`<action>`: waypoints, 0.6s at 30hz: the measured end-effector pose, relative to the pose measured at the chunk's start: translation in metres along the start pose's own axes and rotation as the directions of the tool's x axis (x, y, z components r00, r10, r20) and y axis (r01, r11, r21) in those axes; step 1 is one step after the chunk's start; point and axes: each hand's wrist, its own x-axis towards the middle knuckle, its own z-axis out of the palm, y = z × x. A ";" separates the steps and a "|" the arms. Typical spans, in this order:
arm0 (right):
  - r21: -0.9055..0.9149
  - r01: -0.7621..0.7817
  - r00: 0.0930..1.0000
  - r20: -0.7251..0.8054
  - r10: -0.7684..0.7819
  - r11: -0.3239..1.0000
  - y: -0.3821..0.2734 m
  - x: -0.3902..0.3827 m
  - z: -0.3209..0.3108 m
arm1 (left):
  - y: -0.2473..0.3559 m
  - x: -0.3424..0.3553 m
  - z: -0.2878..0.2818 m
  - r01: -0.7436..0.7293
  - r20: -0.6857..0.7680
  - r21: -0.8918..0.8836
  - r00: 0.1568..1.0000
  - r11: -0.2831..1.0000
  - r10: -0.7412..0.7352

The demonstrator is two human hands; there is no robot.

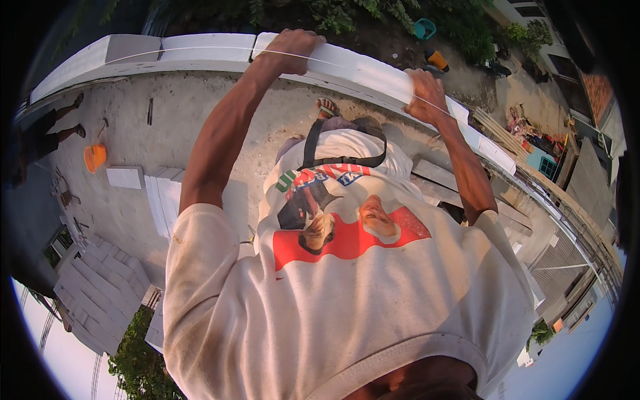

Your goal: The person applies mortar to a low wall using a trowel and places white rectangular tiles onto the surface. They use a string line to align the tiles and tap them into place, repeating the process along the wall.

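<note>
Head — left grip point(291, 52), right grip point(427, 95) clasp white block point(363, 70).

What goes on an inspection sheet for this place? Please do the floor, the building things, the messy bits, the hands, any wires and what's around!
Surface: grey floor, blotchy.
Job's things: white block in a row of white blocks; pale string running along it.
Clutter: orange bucket and loose flat block on the floor, at left.
Hands: left hand and right hand grip the white block, spread apart.
Cables: thin wires against the sky, lower left.
Surroundings: another person at left; greenery beyond the row.
</note>
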 end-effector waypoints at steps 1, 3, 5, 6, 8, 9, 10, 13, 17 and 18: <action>-0.014 0.008 1.000 -0.028 -0.009 1.000 0.000 -0.002 0.003 | 0.001 0.000 -0.002 0.008 0.026 -0.006 1.000 1.000 -0.008; -0.047 0.026 0.996 -0.083 -0.030 0.999 0.004 -0.006 0.008 | 0.004 0.001 -0.005 0.028 0.076 -0.019 0.997 0.999 -0.027; -0.037 -0.008 1.000 -0.006 0.008 0.999 -0.002 -0.001 0.003 | -0.001 -0.009 -0.013 0.015 0.042 -0.036 0.999 0.999 -0.014; -0.035 -0.029 0.999 0.036 0.031 0.999 -0.004 -0.001 -0.002 | -0.005 -0.014 -0.016 0.005 0.027 -0.047 1.000 0.999 -0.003; -0.028 -0.044 0.997 0.058 0.046 0.999 -0.014 -0.003 -0.011 | -0.028 -0.031 -0.017 0.049 0.011 0.136 0.999 0.990 -0.051; -0.025 -0.050 0.996 0.070 0.052 0.998 -0.017 -0.002 -0.012 | -0.043 -0.040 -0.017 0.072 0.002 0.225 0.997 0.972 -0.074; -0.034 -0.048 0.998 0.047 0.049 0.998 -0.016 -0.004 -0.010 | -0.055 -0.045 -0.018 0.112 0.061 0.239 0.990 0.965 -0.130; -0.041 -0.006 0.998 -0.059 0.003 0.999 -0.012 -0.006 -0.004 | -0.080 -0.060 -0.019 0.109 0.069 0.182 0.990 0.977 -0.123; -0.056 0.000 1.000 -0.030 -0.001 0.998 -0.009 -0.007 -0.005 | -0.088 -0.059 -0.012 -0.011 -0.004 0.163 1.000 0.987 0.012; -0.061 0.004 0.999 -0.037 -0.006 0.998 -0.010 -0.006 -0.005 | -0.090 -0.060 -0.008 -0.006 -0.027 0.193 1.000 0.981 0.011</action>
